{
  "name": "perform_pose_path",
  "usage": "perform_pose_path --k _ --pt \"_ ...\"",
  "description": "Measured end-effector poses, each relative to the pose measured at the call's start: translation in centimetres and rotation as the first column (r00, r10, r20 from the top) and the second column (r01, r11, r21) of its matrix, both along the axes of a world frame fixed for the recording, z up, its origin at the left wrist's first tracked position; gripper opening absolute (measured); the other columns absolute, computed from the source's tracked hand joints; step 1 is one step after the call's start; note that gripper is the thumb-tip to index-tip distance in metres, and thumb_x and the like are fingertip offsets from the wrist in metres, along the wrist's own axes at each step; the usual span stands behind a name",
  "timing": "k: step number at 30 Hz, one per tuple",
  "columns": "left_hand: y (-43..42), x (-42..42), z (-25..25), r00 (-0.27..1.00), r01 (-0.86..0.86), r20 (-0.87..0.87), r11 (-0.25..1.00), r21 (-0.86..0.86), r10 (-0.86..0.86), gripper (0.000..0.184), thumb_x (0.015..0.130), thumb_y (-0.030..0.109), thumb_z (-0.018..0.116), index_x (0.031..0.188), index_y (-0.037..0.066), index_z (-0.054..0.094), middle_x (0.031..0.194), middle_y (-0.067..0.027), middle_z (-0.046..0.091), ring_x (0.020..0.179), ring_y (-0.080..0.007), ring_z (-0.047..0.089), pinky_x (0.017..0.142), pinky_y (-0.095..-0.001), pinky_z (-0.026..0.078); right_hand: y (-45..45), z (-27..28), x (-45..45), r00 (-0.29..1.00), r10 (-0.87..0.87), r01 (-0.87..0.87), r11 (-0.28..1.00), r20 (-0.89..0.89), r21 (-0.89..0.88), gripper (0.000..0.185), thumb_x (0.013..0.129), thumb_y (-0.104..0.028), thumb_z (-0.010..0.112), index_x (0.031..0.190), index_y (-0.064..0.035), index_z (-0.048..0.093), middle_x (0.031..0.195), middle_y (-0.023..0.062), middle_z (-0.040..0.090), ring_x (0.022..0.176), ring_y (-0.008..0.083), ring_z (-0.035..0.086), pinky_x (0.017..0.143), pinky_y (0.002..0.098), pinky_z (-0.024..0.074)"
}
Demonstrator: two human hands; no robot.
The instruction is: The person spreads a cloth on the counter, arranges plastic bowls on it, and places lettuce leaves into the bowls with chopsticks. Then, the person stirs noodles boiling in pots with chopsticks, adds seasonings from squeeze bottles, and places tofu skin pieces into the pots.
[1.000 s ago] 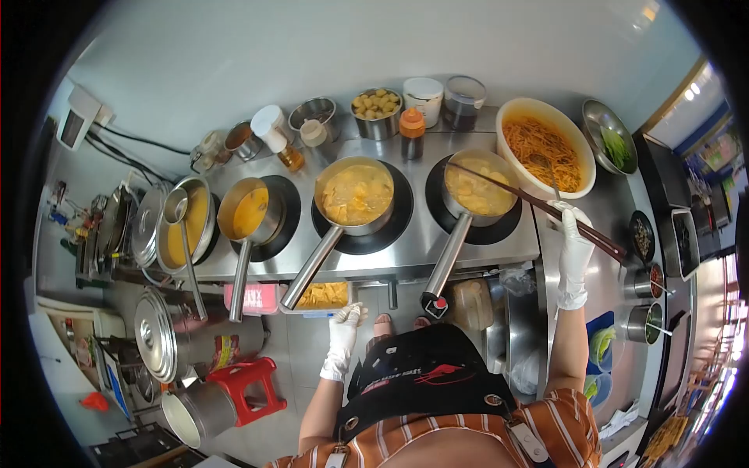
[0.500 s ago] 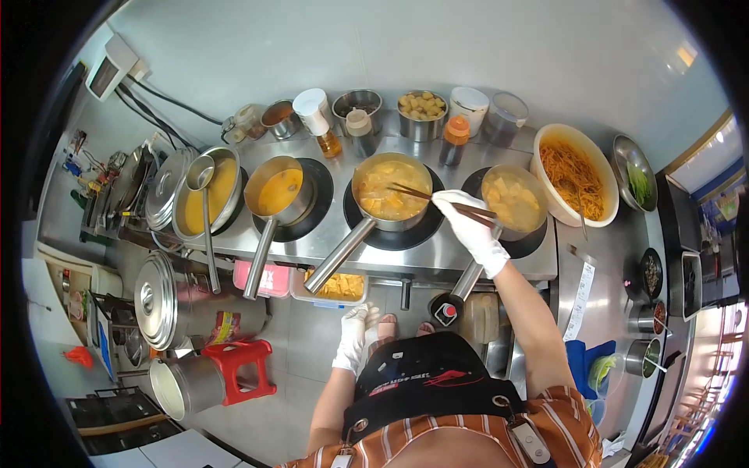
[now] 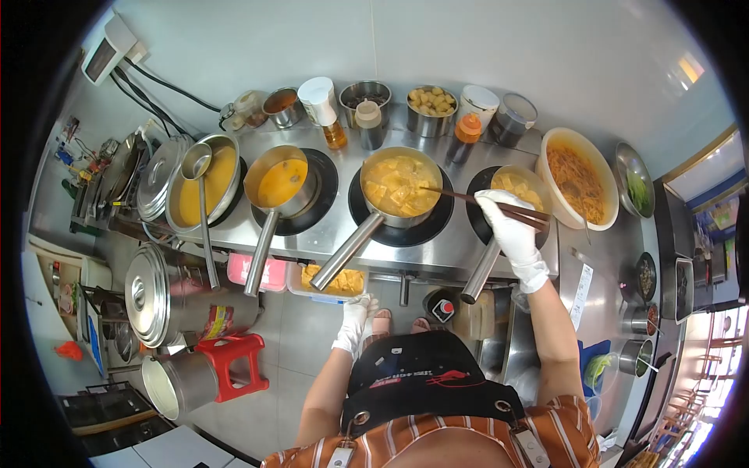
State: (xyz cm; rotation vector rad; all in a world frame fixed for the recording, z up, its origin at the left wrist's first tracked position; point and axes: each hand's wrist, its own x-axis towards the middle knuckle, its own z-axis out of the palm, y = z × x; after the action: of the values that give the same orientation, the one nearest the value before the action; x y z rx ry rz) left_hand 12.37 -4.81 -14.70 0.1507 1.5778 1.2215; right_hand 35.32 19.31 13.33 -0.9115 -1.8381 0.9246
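My right hand, in a white glove, grips long dark chopsticks. Their tips reach into the middle saucepan, among yellow chunks in broth. The hand hangs over the right-hand saucepan, partly covering it and the yellow pieces inside. My left hand, gloved too, is low in front of the apron, its fingers curled together with nothing visible in them. Just beyond it, below the stove edge, a plastic container holds yellow pieces; whether the hand touches its rim I cannot tell.
Left along the stove stand a saucepan of orange-yellow liquid and a wide pan with a ladle. Bottles and tubs line the wall. A large bowl of reddish shreds sits right. A red stool and lidded pot stand lower left.
My right hand has moved right and slightly down with the chopsticks, whose tips now sit nearer the middle saucepan's right side. My left hand has risen slightly toward the plastic container. The view has shifted a little.
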Motion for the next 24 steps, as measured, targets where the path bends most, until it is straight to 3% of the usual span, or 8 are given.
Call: perform_pose_path --k 5,6,11,14,17,21,23,24 --pt "2.3 0.3 0.4 0.998 0.018 0.067 1.000 -0.022 -0.017 0.016 0.093 0.014 0.057 0.100 0.000 0.063 0.083 -0.0087 0.067 0.070 -0.0160 0.063 0.059 -0.0252 0.052 -0.5 -3.6 -3.0 0.997 0.031 -0.036 0.997 -0.077 -0.068 0.008 0.083 -0.005 0.067 0.089 0.0003 0.067 0.089 0.0079 0.069 0.084 0.0155 0.066 0.077 0.0265 0.0510" --pt "2.4 0.0 -0.8 0.998 0.060 0.025 0.998 -0.034 -0.059 0.023 0.093 0.021 0.057 0.104 0.001 0.064 0.088 -0.0109 0.069 0.071 -0.0175 0.066 0.063 -0.0275 0.053 -0.7 -3.3 -2.9 0.996 0.009 -0.012 0.999 -0.085 -0.039 0.007 0.083 -0.005 0.067 0.089 0.0005 0.067 0.088 0.0075 0.069 0.084 0.0152 0.066 0.077 0.0266 0.0507" --pt "3.5 -0.9 -5.3 0.995 0.094 0.035 0.988 -0.124 -0.090 0.023 0.090 0.020 0.061 0.102 0.001 0.063 0.086 -0.0097 0.069 0.070 -0.0178 0.066 0.062 -0.0291 0.052 -2.3 1.3 0.1 0.991 -0.111 0.105 0.991 -0.079 -0.080 0.013 0.090 -0.009 0.061 0.094 0.0027 0.066 0.091 0.0066 0.068 0.084 0.0136 0.063 0.080 0.0261 0.0491" --pt "4.3 -0.5 -7.3 0.990 0.136 0.009 0.958 -0.253 -0.138 0.025 0.088 0.022 0.064 0.100 0.001 0.063 0.084 -0.0088 0.068 0.069 -0.0170 0.065 0.062 -0.0289 0.052 -3.5 0.9 1.4 0.941 -0.256 0.203 0.949 -0.219 -0.240 0.022 0.095 -0.015 0.054 0.097 0.0041 0.066 0.095 0.0098 0.067 0.087 0.0165 0.063 0.082 0.0275 0.0512" --pt "5.2 0.2 -10.1 0.992 0.124 0.024 0.968 -0.218 -0.122 0.028 0.086 0.027 0.067 0.098 0.001 0.065 0.082 -0.0073 0.067 0.066 -0.0160 0.062 0.059 -0.0291 0.051 -4.3 -1.7 2.6 0.815 -0.402 0.201 0.872 -0.418 -0.446 0.022 0.095 -0.015 0.054 0.101 0.0050 0.062 0.100 0.0127 0.065 0.092 0.0193 0.064 0.086 0.0315 0.0543" --pt "6.2 1.5 -11.4 0.990 0.073 -0.113 0.991 -0.116 -0.086 0.037 0.081 0.035 0.074 0.092 0.001 0.064 0.076 -0.0037 0.062 0.062 -0.0153 0.058 0.055 -0.0311 0.047 -5.8 -4.4 3.9 0.810 -0.440 0.220 0.841 -0.388 -0.494 0.017 0.093 -0.009 0.058 0.103 0.0035 0.062 0.104 0.0117 0.063 0.097 0.0198 0.062 0.088 0.0324 0.0540" --pt "6.9 1.7 -12.0 0.973 0.059 -0.205 0.974 -0.218 -0.104 0.041 0.078 0.035 0.077 0.092 0.000 0.062 0.075 -0.0033 0.061 0.063 -0.0140 0.056 0.057 -0.0303 0.047 -6.8 -5.5 4.4 0.863 -0.425 0.273 0.847 -0.274 -0.455 0.020 0.095 -0.009 0.053 0.110 0.0029 0.059 0.110 0.0133 0.061 0.102 0.0220 0.061 0.092 0.0350 0.0507" --pt "7.1 2.0 -13.6 0.972 -0.008 -0.233 0.981 -0.193 -0.038 0.057 0.076 0.042 0.077 0.105 -0.005 0.063 0.086 -0.0106 0.067 0.078 -0.0243 0.060 0.077 -0.0355 0.048 -7.1 -5.7 4.5 0.866 -0.413 0.256 0.852 -0.283 -0.457 0.021 0.095 -0.009 0.053 0.111 0.0032 0.058 0.110 0.0133 0.061 0.103 0.0216 0.060 0.092 0.0338 0.0506"
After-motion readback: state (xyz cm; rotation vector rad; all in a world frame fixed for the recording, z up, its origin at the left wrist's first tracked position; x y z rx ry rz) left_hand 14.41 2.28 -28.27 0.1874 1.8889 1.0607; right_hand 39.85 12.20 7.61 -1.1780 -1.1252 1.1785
